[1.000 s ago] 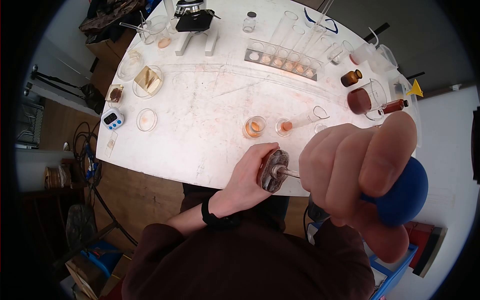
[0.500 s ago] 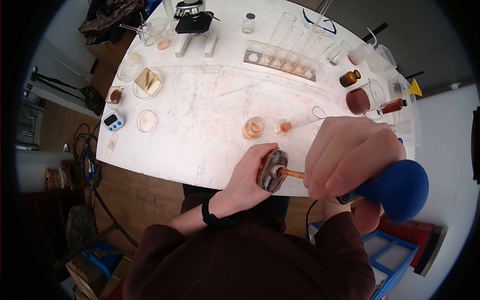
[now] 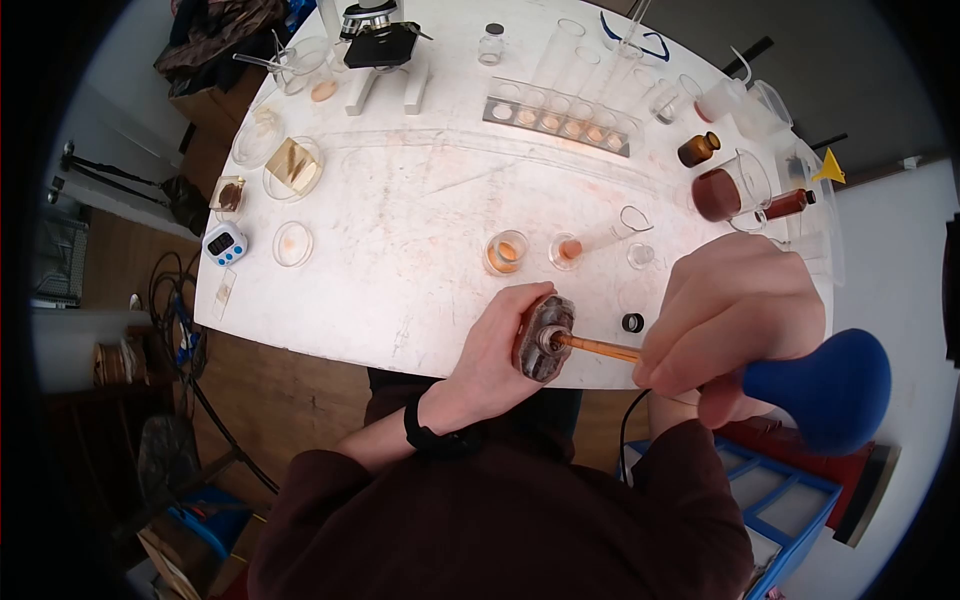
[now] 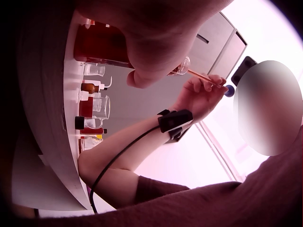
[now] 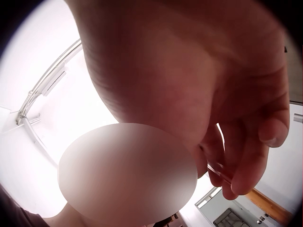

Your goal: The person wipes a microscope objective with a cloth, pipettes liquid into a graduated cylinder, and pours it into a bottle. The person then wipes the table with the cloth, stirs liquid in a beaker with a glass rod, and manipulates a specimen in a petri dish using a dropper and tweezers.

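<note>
Pinched by the right hand, a thin, blue-bulbed glass pipette with orange-brown liquid is inserted into the neck of a flat, clear bottle of dark red liquid, gripped by the left hand at the front edge of the white bench. Drawing-up seems in progress; slow, straight withdrawal is probably needed next.

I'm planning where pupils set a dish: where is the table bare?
Widest: the stained table between the dish by the timer and the orange-tinted jar, reaching the near edge beside the left hand. Crowded: the right, around the beaker, and the back, around the tube rack.
</note>
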Demonstrator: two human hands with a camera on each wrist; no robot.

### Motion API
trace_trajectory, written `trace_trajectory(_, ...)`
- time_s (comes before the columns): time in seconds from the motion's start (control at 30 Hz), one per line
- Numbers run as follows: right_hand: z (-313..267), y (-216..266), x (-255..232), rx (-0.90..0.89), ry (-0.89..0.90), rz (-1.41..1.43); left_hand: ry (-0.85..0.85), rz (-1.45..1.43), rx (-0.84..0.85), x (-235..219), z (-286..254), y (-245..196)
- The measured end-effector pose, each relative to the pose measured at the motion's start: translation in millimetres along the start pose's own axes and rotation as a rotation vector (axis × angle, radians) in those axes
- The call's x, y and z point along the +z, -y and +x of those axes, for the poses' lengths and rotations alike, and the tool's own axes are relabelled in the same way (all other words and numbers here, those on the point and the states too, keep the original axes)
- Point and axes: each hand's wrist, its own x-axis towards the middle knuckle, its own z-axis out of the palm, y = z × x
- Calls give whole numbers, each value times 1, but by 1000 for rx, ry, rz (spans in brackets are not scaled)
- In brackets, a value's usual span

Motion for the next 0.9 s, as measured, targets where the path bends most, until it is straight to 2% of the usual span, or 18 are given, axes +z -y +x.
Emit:
trace_trajectory(0.1, 0, 6, -19, -3, 89, 60, 27, 3, -17, 1, -2, 6)
trace_trajectory(0.2, -8, 8, -27, -44, 54, 118, 34, 20, 3, 0, -1, 6)
trace_trajectory(0.27, -7, 9, -30, -14, 92, 112, 31, 12, 1, 1, -1, 6)
trace_trajectory(0.33, -14, 5, -25, -77, -85, 239, 25, 28, 10, 0, 1, 4)
trace_trajectory(0.37, -15, 13, -24, -35, -154, 184, 27, 35, 21, 1, 0, 4)
trace_trajectory(0.4, -14, 18, -28, -31, -156, 185, 30, 33, 18, 1, 0, 4)
trace_trajectory(0.5, -4, 42, -45, 135, -67, 199, 29, 22, 11, 2, 1, 5)
trace_trajectory(0.63, 8, 57, -79, 147, 80, 129, 25, 29, 31, 2, 2, 4)
trace_trajectory(0.73, 12, 60, -87, 153, 178, 83, 26, 29, 37, 1, 2, 4)
trace_trajectory(0.9, 11, 65, -82, 97, 16, 128, 23, 20, 43, 1, 1, 5)
